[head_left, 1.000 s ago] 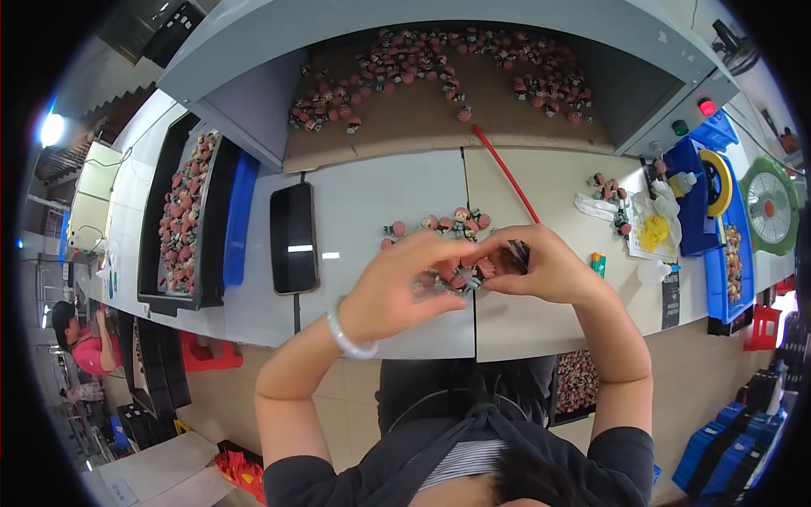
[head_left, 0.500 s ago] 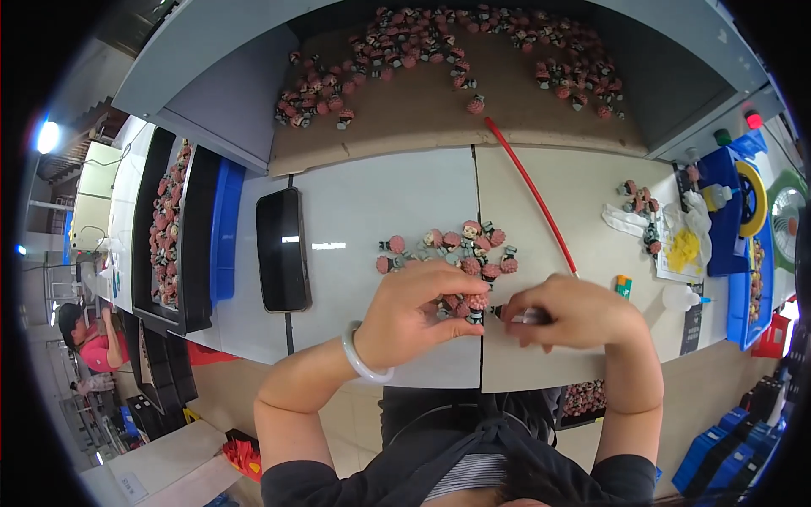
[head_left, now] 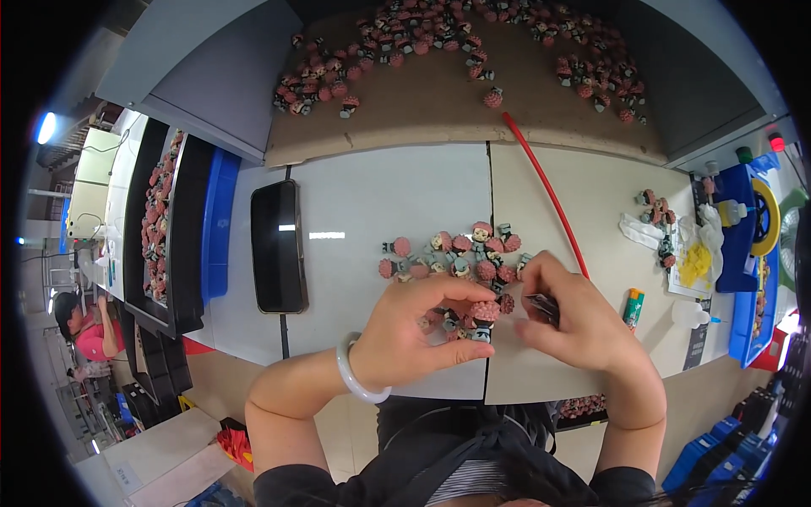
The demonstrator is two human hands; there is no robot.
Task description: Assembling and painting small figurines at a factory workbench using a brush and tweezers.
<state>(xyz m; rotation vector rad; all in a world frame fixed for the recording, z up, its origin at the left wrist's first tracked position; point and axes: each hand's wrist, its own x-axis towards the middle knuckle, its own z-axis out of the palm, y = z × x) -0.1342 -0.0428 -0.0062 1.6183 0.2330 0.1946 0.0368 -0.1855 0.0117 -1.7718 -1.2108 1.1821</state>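
Observation:
Between the thumb and fingers of my left hand (head_left: 404, 325) is a small figurine (head_left: 484, 319) with a knobbly pink head and a dark and grey body. It is held upright over the seam of the white table. My right hand (head_left: 579, 321) is just right of it, fingers curled around a small dark, shiny piece (head_left: 543, 306) whose kind I cannot make out. That hand does not visibly touch the figurine. Beyond both hands lies a loose group of similar figurines (head_left: 461, 245), some partly hidden by my left hand.
A cardboard-lined shelf (head_left: 439, 118) with many figurines stands at the back. A phone (head_left: 279, 245) lies left, a red rod (head_left: 545, 190) right of centre. At right are a lighter (head_left: 634, 308), white bottle (head_left: 688, 315) and blue bin (head_left: 733, 237). A black tray (head_left: 190, 228) stands far left.
My right hand has turned upward, its fingers now raised beside the figurine. My left hand still holds the figurine. The whole view has shifted slightly.

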